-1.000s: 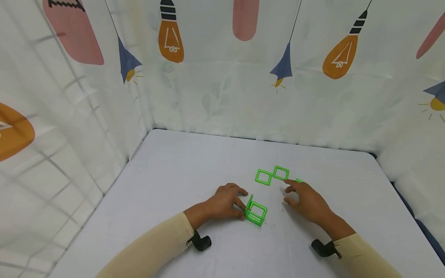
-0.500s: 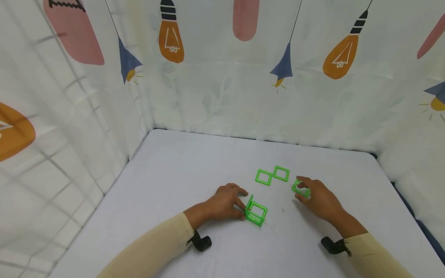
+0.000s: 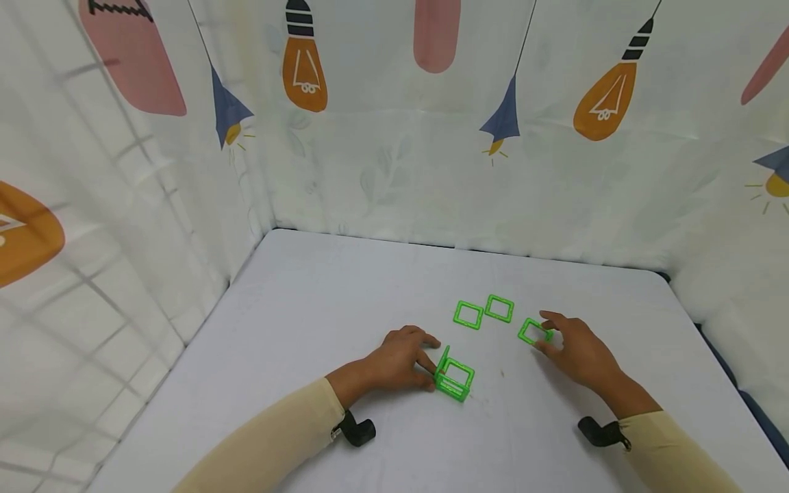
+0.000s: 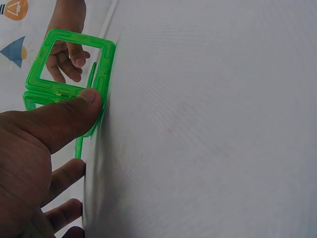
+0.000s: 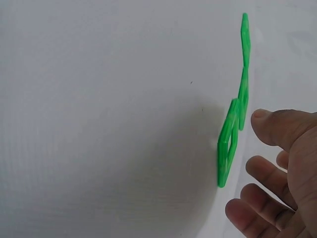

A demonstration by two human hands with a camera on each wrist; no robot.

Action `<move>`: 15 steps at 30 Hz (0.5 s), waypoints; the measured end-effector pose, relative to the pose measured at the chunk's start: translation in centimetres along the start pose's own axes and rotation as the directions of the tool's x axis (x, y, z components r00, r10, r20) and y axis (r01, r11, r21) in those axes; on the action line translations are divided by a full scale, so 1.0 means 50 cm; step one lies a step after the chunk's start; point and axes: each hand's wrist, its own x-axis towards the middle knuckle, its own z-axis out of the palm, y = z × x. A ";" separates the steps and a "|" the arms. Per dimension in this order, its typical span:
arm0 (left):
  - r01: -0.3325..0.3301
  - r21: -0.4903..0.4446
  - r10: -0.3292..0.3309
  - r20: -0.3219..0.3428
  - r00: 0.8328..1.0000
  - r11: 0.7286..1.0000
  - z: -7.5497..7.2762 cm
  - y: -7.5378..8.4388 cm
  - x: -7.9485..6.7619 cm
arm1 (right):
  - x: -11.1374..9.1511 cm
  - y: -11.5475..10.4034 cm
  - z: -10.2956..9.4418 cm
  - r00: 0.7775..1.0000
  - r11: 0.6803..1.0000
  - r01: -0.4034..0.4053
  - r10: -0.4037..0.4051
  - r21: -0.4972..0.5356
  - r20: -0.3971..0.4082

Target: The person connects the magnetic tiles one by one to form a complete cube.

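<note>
Several green square magnetic tiles, joined into a small partial box (image 3: 453,389), stand near the table's middle with one tile upright on the left side. My left hand (image 3: 397,359) holds this box at its left; in the left wrist view the thumb (image 4: 74,116) presses on a tile frame (image 4: 40,58), with the other fingers partly hidden behind. My right hand (image 3: 579,349) is at the right edge of a loose green tile (image 3: 524,327), fingers spread. In the right wrist view a gap shows between the fingertips (image 5: 260,116) and that tile (image 5: 223,158).
Two more loose green tiles, a left one (image 3: 457,311) and a right one (image 3: 487,305), lie flat farther back, almost touching. The white table (image 3: 345,281) meets a patterned curtain (image 3: 382,178) at its back and left sides.
My right hand has moved right from beside the back tiles, over the right-hand loose tile, to its right edge. The left hand and the joined tiles have stayed put.
</note>
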 end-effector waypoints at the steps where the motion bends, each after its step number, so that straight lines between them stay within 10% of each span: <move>1: 0.000 0.001 0.000 0.001 1.000 1.000 0.000 0.000 0.000 | 0.001 0.002 0.000 1.000 1.000 -0.002 0.002 0.002 0.002; 15: 0.008 -0.001 -0.008 -0.003 1.000 1.000 0.000 0.004 -0.001 | 0.005 0.027 0.003 0.999 1.000 -0.026 0.026 0.000 0.039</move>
